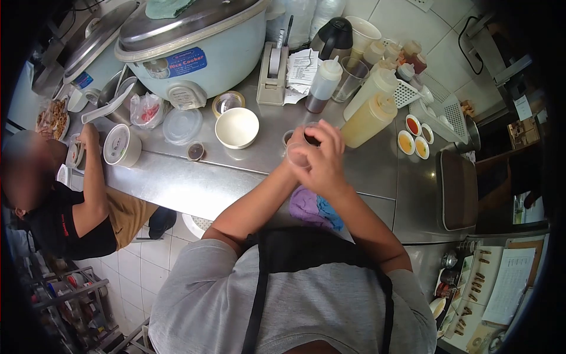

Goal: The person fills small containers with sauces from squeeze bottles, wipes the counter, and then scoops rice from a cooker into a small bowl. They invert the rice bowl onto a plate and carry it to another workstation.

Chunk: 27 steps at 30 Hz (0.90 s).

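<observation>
My right hand is curled, with fingers and thumb around a small clear plastic lid. Just behind its fingers shows a small cup of dark sauce. My left hand is close against the right one; its fingers are mostly hidden, so its grip does not show. Another small sauce cup sits at the left side of my hands. To the left on the steel counter stand a white bowl and a lidded dark sauce cup. A purple and blue cloth lies below my wrists.
Squeeze bottles stand right of my hands, near small dishes of colored sauces. A large rice cooker, tape dispenser and white tub line the left and back. A co-worker handles food at far left.
</observation>
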Each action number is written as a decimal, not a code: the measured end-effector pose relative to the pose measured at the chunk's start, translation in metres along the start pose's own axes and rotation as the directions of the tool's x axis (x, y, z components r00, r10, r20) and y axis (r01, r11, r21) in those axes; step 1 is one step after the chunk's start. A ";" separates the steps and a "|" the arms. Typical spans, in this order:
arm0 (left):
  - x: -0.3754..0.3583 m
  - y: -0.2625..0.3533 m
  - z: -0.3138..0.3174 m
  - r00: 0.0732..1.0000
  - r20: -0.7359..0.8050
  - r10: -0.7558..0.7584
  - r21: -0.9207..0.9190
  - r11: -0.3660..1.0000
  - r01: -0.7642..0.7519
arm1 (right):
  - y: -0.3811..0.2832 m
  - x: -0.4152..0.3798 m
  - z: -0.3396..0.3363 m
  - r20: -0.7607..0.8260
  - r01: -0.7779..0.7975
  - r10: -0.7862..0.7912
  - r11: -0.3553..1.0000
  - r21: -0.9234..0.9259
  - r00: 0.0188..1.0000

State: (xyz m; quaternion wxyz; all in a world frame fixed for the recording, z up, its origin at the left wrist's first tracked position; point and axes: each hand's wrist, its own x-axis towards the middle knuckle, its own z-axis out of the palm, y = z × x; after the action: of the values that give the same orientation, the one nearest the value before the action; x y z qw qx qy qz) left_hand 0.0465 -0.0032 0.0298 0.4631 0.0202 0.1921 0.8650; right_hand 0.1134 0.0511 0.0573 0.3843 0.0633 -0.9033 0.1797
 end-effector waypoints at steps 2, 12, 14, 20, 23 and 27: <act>0.010 -0.001 -0.011 0.992 -0.101 -0.071 -0.041 0.997 0.067 | 0.014 0.003 0.006 -0.022 -0.070 0.071 0.997 0.033 0.997; 0.004 0.000 -0.011 0.993 -0.093 -0.074 0.050 0.996 0.079 | 0.054 -0.009 0.015 0.335 -0.711 0.640 0.524 0.468 0.692; 0.005 -0.001 -0.012 0.992 -0.093 -0.087 0.051 0.994 0.092 | 0.053 -0.009 0.016 0.376 -0.735 0.647 0.470 0.488 0.663; 0.007 0.002 -0.020 0.981 -0.129 -0.145 0.244 0.954 0.173 | 0.046 -0.001 0.002 0.682 -0.888 0.568 0.297 0.352 0.460; 0.009 0.012 -0.020 0.968 -0.174 -0.183 0.509 0.824 0.247 | 0.065 -0.011 0.010 0.680 -0.871 0.552 0.383 0.307 0.483; 0.021 0.034 -0.006 0.963 -0.208 -0.171 0.779 0.567 0.268 | 0.057 -0.001 0.006 0.567 -0.864 0.653 0.399 0.307 0.503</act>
State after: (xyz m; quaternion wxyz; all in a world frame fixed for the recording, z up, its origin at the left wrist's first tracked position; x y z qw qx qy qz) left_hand 0.0063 -0.0055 0.0331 0.4971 0.1546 0.5853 0.6216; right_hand 0.0954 0.1017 0.0366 0.0480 -0.2234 -0.7843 0.5768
